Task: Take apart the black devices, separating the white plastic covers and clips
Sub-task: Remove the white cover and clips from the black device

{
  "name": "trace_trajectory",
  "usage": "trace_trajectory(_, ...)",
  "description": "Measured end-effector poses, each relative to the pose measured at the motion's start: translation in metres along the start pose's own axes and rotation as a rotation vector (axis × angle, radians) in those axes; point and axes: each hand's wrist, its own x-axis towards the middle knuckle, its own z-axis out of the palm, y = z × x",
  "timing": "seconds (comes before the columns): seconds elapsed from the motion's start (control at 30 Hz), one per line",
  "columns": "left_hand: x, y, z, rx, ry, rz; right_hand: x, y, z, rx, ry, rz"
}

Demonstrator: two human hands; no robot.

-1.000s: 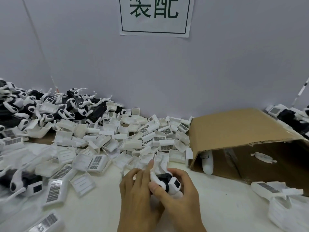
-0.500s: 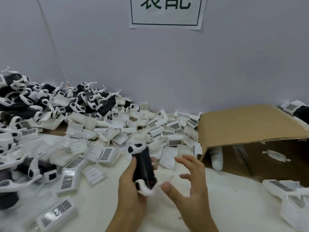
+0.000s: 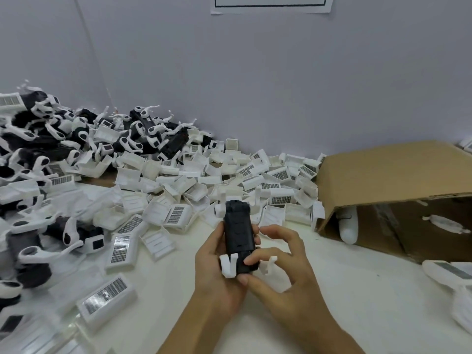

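Where the table meets the wall at its far left corner, black devices lie in a heap. White covers spread along the far edge beside them. Near the front edge, the left hand wraps round one black device, held upright. A white clip sticks out at its bottom. The right hand pinches the device's low end. By the right edge, a box lies on its side.
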Motion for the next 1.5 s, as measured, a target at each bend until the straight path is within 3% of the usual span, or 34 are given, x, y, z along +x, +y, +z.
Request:
trace_trajectory(0.4,0.001,0.000,0.000,0.027,0.017,0.019,0.000,-0.002,0.000,0.023,0.050,0.036)
trace_trajectory(0.83,0.004,-0.001,-0.002,-0.006,0.033,0.019,0.001,-0.002,-0.003,0.070,-0.001,0.043)
trace_trajectory(1.07,0.007,-0.001,-0.008,-0.033,0.033,0.065,0.000,-0.005,-0.002,0.009,-0.018,0.127)
trace_trajectory(1.17,0.008,0.002,-0.014,-0.055,0.014,0.128,0.006,-0.001,-0.008,0.116,0.007,0.234)
trace_trajectory(1.23,0.010,0.006,-0.015,-0.001,0.018,0.174,0.013,0.006,-0.012,-0.037,-0.021,0.340)
trace_trajectory(1.3,0.011,0.010,-0.013,0.094,0.091,0.268,0.017,0.012,-0.011,-0.415,-0.254,0.398)
trace_trajectory(1.37,0.010,0.011,-0.012,0.168,0.148,0.361,0.014,0.015,-0.006,-0.621,-0.401,0.433)
trace_trajectory(1.5,0.006,0.010,-0.011,0.226,0.162,0.498,0.011,0.018,-0.007,-0.671,-0.217,0.466)
